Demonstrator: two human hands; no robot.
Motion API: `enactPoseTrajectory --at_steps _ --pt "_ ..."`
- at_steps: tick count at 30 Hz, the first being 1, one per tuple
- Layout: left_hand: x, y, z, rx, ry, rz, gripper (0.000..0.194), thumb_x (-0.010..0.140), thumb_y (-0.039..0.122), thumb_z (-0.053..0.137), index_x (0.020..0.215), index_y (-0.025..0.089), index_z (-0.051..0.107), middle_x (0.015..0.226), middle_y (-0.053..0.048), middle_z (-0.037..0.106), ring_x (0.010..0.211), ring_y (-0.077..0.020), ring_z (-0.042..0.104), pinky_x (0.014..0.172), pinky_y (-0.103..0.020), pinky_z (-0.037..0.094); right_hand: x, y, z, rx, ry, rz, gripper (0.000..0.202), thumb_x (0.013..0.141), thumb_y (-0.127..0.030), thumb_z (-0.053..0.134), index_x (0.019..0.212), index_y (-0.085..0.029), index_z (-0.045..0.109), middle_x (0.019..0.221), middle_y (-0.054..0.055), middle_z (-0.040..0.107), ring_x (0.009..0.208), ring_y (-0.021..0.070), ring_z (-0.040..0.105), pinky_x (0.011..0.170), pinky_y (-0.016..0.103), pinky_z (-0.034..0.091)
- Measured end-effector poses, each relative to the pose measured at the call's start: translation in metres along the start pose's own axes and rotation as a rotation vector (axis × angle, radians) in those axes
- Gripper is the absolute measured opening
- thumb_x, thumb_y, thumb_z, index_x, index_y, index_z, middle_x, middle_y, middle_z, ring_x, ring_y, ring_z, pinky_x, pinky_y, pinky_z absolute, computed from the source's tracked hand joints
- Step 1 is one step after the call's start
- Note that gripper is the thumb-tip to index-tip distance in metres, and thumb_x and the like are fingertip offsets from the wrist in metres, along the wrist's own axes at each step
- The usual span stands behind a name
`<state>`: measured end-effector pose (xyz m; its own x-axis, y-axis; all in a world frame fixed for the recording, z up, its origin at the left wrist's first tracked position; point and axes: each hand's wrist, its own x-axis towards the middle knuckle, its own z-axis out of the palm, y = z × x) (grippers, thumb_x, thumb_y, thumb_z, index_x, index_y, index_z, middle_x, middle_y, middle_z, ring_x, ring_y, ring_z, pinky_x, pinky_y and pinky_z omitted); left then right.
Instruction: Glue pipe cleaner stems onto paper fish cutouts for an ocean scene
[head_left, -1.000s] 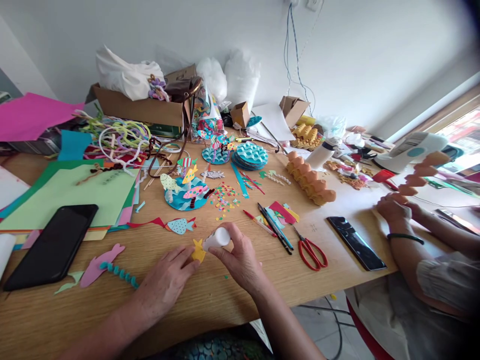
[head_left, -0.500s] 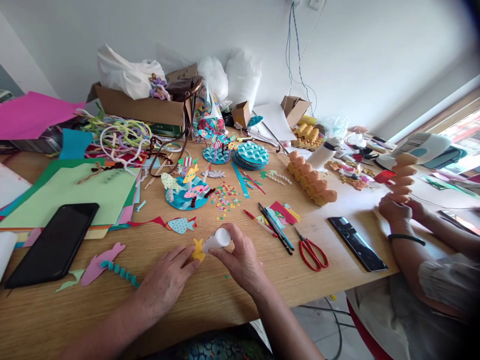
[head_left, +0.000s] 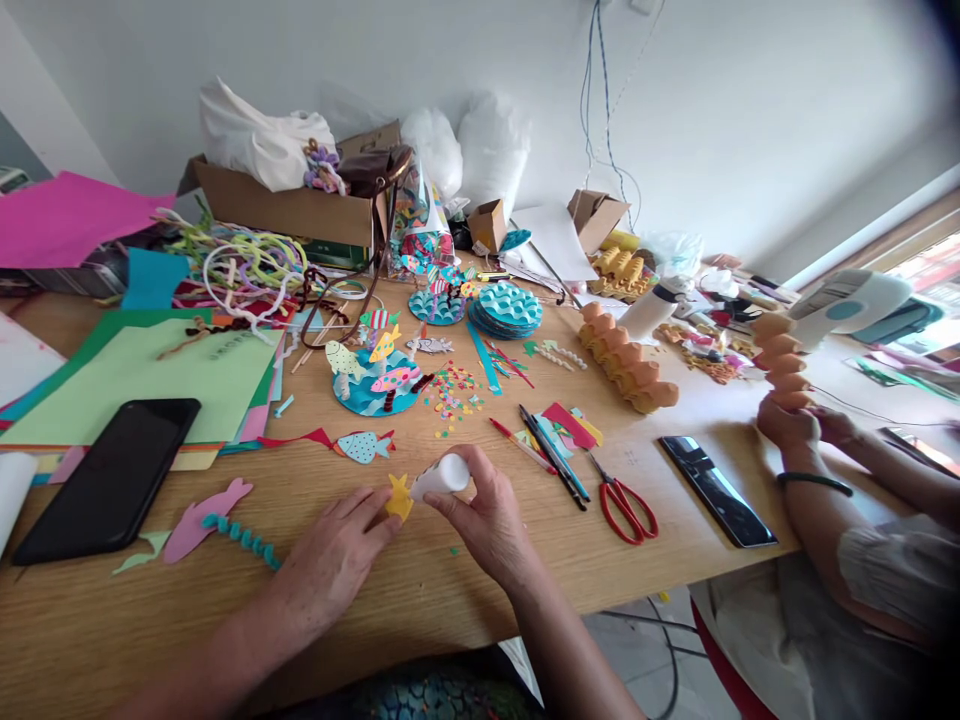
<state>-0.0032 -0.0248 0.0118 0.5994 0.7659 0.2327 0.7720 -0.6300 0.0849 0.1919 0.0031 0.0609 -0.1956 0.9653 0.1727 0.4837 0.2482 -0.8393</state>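
Observation:
A yellow paper fish [head_left: 400,498] lies on the wooden table, its lower edge pinned between the thumb and fingertips of my left hand [head_left: 346,540]. My right hand [head_left: 486,520] grips a small white bottle [head_left: 444,477], tilted with its narrow end pointing left at the fish. I cannot tell whether that end touches the paper. Behind my hands is a blue spotted paper fish [head_left: 364,446]. Further back stands a blue wavy disc [head_left: 367,395] with several paper fish mounted on it. Beside it, small coloured paper dots [head_left: 452,392] are scattered.
Red-handled scissors [head_left: 628,508], pens [head_left: 553,455] and a phone [head_left: 716,490] lie to the right. Another person's hands [head_left: 795,428] hold an orange egg-carton strip [head_left: 781,362]. A black phone [head_left: 109,480], a pink paper fish [head_left: 206,518] and paper sheets [head_left: 135,375] lie left.
My view has shifted slightly. The white bottle's narrow end sits a touch further from the yellow fish. The other person's egg-carton strip has moved left and down a little.

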Motion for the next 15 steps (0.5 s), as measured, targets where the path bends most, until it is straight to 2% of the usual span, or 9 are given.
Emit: enactPoseTrajectory --at_steps 5,15 --pt "-0.0002 0.0011 0.0008 0.032 0.020 0.005 0.033 0.080 0.004 0.044 0.103 0.021 0.062 0.114 -0.008 0.063 0.102 -0.0246 0.057 0.085 -0.041 0.051 0.0022 -0.0003 0.0008 -0.012 -0.032 -0.008 0.023 0.073 -0.027 0.068 0.089 -0.020 0.052 0.080 -0.001 0.060 0.072 0.0149 0.055 0.065 0.023 0.039" --pt "-0.0006 0.0005 0.0024 0.011 0.039 -0.005 0.031 0.085 0.008 0.040 0.102 0.022 0.062 0.114 -0.006 0.063 0.103 -0.0223 0.057 0.086 -0.039 0.050 0.0044 -0.0027 0.0015 -0.005 -0.015 -0.021 0.025 0.072 -0.026 0.068 0.089 -0.021 0.051 0.079 -0.002 0.060 0.070 0.0137 0.054 0.064 0.021 0.039"
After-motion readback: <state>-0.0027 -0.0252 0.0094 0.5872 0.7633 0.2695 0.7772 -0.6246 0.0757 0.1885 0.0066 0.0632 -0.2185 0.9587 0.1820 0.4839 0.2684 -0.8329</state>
